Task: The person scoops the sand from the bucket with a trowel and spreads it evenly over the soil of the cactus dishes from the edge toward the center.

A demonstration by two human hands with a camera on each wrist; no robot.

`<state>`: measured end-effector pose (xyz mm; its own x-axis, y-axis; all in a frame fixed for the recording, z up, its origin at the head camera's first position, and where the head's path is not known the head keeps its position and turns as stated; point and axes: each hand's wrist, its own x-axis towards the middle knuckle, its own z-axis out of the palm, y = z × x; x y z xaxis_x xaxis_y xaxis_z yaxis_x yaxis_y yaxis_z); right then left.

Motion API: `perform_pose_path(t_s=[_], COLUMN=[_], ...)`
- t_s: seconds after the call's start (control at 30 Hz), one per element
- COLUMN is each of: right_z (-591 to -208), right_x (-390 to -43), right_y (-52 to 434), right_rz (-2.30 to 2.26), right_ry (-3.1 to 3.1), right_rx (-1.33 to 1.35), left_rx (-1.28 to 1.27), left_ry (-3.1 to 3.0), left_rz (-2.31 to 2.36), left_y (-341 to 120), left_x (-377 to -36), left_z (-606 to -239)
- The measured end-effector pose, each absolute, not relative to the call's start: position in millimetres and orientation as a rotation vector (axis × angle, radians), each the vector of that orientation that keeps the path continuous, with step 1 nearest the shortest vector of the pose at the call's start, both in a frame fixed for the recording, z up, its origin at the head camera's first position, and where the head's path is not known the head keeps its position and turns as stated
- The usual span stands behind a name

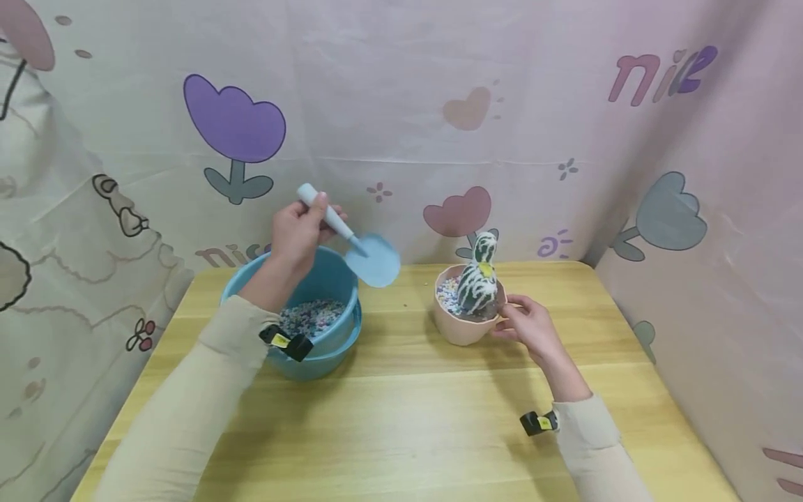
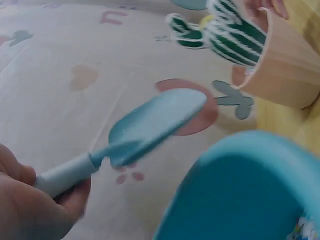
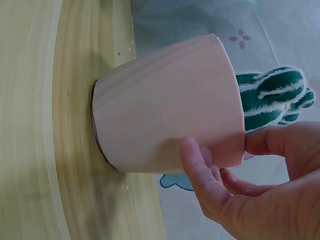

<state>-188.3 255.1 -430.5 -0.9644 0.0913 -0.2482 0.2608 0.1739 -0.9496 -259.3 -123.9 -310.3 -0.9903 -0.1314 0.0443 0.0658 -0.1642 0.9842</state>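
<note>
My left hand (image 1: 296,233) grips a light blue trowel (image 1: 375,262) by its pale handle. The scoop hangs above the table, beside the right rim of a blue tub (image 1: 351,275). Its blade looks bare in the left wrist view. Small multicoloured beads (image 1: 309,317) lie at the bottom of the tub. To the right, a pink flower pot (image 1: 461,330) stands upright, holding a green-and-white toy cactus (image 1: 477,287) and more beads. My right hand (image 1: 532,325) holds the pot at its right rim, one digit near the cactus and fingertips (image 3: 189,147) on the outer wall.
A second blue basin (image 1: 314,368) sits under the tub on the wooden table (image 1: 401,432). A printed cloth (image 1: 389,104) hangs close behind the table and along its sides. A few stray beads (image 3: 119,53) lie near the pot.
</note>
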Motion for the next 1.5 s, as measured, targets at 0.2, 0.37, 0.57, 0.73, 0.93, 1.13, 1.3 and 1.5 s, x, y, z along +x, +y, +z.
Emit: perform_pose_path(t_s=[0.2, 0.37, 0.57, 0.73, 0.93, 1.13, 1.3, 1.5], right_z=[-430.7, -433.2, -434.9, -435.2, -435.1, -434.8, -433.4, -431.3], right_x=[-187.2, -184.3, -181.0, -180.2, -177.3, -172.7, -171.1, -169.1], right_y=[254.7, 257.7, 262.1, 260.7, 259.7, 260.5, 259.8, 260.0], right_rz=[-1.864, -1.834, -1.822, -1.805, -1.807, -1.808, -1.807, -1.786], right_ry=[2.311, 2.322, 2.314, 2.305, 2.295, 2.300, 2.301, 2.321], right_rx=[0.293, 0.273, 0.276, 0.278, 0.261, 0.261, 0.268, 0.284], left_rx=[0.060, 0.011, 0.029, -0.010, 0.001, 0.039, 0.062, 0.042], left_ry=[-2.031, -1.999, -2.066, -2.176, -2.356, -2.463, -2.522, -2.574], left_rz=[-2.250, -2.242, -2.141, -2.023, -1.820, -1.725, -1.692, -1.642], left_y=[-165.8, -193.0, -212.3, -223.5, -223.2, -216.4, -217.3, -222.3], left_x=[-243.5, -236.2, -233.4, -230.6, -226.5, -225.8, -223.1, -222.1], left_z=[-296.1, -292.1, -309.4, -332.4, -349.2, -356.1, -361.2, -367.1])
